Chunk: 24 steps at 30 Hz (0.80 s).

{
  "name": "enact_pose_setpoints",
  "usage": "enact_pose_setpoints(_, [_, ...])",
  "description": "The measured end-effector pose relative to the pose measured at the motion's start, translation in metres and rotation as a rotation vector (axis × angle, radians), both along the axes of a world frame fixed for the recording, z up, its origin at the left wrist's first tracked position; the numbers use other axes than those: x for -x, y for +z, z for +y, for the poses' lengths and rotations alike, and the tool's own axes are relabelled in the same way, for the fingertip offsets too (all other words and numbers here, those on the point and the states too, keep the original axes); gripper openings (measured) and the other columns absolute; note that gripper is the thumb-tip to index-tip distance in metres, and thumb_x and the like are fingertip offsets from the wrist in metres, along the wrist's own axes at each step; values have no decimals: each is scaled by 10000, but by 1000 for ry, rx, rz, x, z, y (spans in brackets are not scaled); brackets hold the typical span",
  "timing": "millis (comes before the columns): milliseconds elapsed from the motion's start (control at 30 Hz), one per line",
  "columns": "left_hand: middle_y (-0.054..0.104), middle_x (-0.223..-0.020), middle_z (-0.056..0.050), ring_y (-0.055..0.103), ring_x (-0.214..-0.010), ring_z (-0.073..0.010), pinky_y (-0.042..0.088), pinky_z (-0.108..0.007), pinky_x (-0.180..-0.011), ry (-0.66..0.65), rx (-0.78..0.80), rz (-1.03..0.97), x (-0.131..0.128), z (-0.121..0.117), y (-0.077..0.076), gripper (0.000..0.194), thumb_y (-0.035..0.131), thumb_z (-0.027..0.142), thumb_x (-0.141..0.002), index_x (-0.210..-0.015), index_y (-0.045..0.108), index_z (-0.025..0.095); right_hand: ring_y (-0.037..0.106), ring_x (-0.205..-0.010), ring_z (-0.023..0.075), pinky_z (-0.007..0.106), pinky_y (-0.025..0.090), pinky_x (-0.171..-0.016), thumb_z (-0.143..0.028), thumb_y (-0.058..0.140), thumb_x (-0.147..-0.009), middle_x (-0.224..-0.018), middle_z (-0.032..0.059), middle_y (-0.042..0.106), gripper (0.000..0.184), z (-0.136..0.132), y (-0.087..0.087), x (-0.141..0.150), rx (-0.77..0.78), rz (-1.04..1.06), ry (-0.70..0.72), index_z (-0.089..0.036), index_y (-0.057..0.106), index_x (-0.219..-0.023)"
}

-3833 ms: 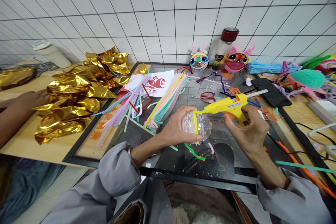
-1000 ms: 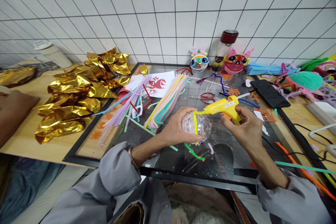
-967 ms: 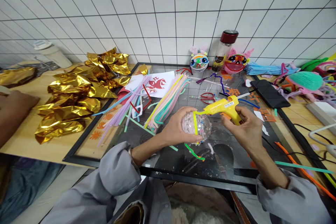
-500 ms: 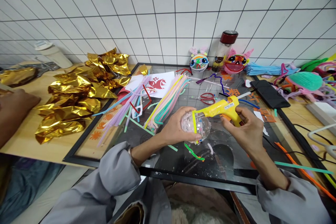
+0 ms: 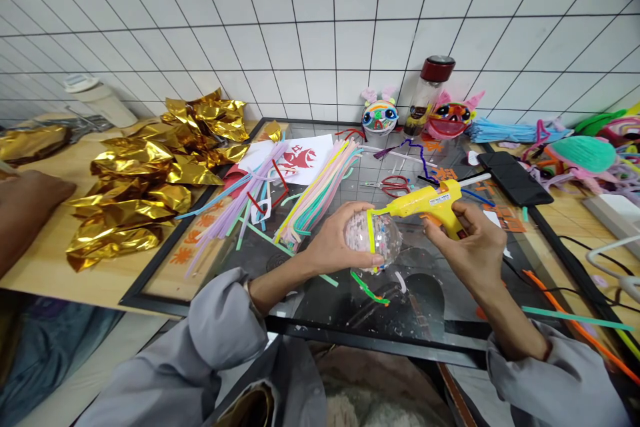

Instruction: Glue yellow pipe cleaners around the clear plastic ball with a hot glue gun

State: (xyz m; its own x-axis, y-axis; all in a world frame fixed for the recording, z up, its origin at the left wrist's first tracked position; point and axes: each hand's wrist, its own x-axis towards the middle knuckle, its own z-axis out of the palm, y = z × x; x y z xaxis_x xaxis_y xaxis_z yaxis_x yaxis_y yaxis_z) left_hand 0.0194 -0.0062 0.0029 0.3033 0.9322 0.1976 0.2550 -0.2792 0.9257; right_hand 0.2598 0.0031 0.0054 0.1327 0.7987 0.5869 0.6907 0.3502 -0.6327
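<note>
My left hand (image 5: pixel 340 240) is wrapped round a clear plastic ball (image 5: pixel 387 243), thumb at the front and fingers over the top. A yellow pipe cleaner (image 5: pixel 371 230) runs as a band down the ball, and bits of several colours show through its wall. My right hand (image 5: pixel 473 233) grips the handle of a yellow hot glue gun (image 5: pixel 425 200), fingers at its orange trigger. The gun's nozzle points left and meets the top of the ball beside the band; whether it touches I cannot tell. A white glue stick (image 5: pixel 475 180) sticks out of its back.
Bundled pipe cleaners (image 5: pixel 320 193), red-handled scissors (image 5: pixel 395 185) and a printed sheet (image 5: pixel 315 150) lie beyond my hands. Gold foil (image 5: pixel 135 180) heaps up at left, near another person's hand (image 5: pixel 40 193). Along the wall stand a decorated ball (image 5: pixel 379 113) and a bottle (image 5: pixel 425 97). A phone (image 5: pixel 515 177) rests at right.
The glue gun has shifted slightly right and back since half a second ago, and its glue stick shows more. My left hand and the ball stay almost in place.
</note>
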Motion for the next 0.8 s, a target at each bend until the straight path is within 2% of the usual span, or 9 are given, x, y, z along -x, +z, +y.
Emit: enact_pose_setpoints(800, [601, -1277, -124, 590, -1162, -304, 455, -447, -1045, -4, -14, 8, 0, 0, 1, 781, 875, 345, -536, -1228, 562, 162, 526, -568, 139, 274, 432, -498, -342, 723, -712, -691, -11, 616, 194, -2, 3, -6, -30, -39, 36, -228, 614, -824])
